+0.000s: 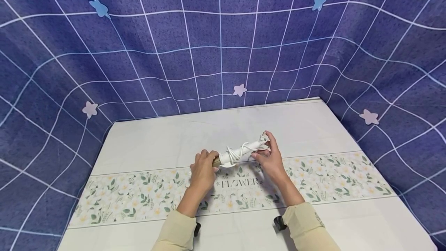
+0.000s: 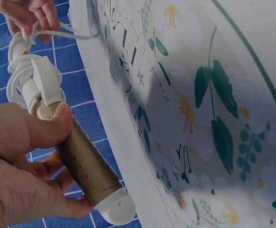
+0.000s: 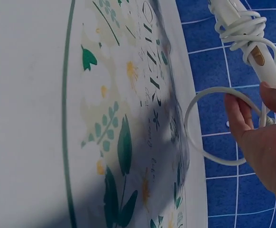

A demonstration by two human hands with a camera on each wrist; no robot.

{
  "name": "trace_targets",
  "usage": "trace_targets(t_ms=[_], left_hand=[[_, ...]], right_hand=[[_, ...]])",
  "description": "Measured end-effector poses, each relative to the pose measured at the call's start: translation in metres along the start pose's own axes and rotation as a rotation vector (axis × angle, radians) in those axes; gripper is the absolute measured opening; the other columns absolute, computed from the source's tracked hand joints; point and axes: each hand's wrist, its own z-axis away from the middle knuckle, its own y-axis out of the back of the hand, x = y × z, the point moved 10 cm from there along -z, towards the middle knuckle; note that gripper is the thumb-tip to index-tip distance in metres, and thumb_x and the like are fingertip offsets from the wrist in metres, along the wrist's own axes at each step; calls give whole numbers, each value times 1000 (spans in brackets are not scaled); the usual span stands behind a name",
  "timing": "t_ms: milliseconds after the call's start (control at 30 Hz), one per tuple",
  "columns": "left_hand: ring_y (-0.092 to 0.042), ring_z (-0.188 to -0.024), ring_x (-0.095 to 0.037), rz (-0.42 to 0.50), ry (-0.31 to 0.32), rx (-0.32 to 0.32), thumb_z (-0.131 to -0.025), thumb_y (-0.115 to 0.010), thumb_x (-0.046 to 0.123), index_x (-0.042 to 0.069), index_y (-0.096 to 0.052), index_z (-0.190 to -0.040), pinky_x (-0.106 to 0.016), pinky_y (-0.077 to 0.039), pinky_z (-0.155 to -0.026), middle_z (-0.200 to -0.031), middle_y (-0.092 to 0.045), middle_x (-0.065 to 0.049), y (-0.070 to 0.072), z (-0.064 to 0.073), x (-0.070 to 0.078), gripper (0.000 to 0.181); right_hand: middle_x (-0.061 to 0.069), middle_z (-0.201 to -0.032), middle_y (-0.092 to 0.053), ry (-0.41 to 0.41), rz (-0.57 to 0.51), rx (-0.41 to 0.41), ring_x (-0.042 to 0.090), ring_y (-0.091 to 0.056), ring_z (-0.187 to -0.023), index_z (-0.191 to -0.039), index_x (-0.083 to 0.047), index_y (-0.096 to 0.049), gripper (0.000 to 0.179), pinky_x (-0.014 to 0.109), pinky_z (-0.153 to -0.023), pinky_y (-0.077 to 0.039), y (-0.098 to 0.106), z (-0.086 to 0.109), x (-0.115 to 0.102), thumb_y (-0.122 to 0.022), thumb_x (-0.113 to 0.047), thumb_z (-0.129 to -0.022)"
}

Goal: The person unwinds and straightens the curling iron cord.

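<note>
I'm holding a rod-shaped device, perhaps a hair styler, above the table, well in from its edges. The gold-brown barrel is pointing left; the white handle, wrapped in white cord, is slanting toward the far edge.

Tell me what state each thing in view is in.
White-and-gold appliance: held, tilted.
Cord: partly wound around the appliance, one loop loose.
Left hand: gripping the gold end.
Right hand: touching the opposite end.
Tablecloth: spread out.
Blue curtain: hanging.
</note>
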Motion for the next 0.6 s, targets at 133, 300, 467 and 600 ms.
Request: trace_targets(t_ms=[133,300,467,600], left_hand=[[-49,-93,-24,3,0,4,-74,-78,2,15,-64,-116,-49,-42,-78,-100,-56,-5,1,1,1,46],[-49,-93,-24,5,-1,6,-73,-78,0,14,-64,-116,-50,-42,-77,-99,-57,-5,1,1,2,47],[-49,-93,-25,3,8,8,-73,-78,1,14,-64,-117,-49,-42,-77,-99,-57,-6,0,1,0,48],[-49,-91,-24,6,23,12,-73,-78,1,14,-64,-117,-47,-41,-74,-98,-56,-5,1,0,-3,47]], right_hand=[[19,-125,-44,9,72,20,38,-58,-101,-153,-18,-17,85,23,-76,-53,2,0,-4,-63,8,-87],[19,-125,-44,2,77,3,33,-62,-97,-153,-18,-21,85,27,-77,-55,5,-6,7,-65,8,-85],[19,-130,-41,-25,62,-38,25,-64,-89,-151,-22,-25,84,31,-76,-56,6,-14,22,-67,7,-84],[22,-136,-37,-41,37,-88,25,-65,-85,-150,-19,-26,83,35,-75,-57,2,-16,24,-66,8,-83]])
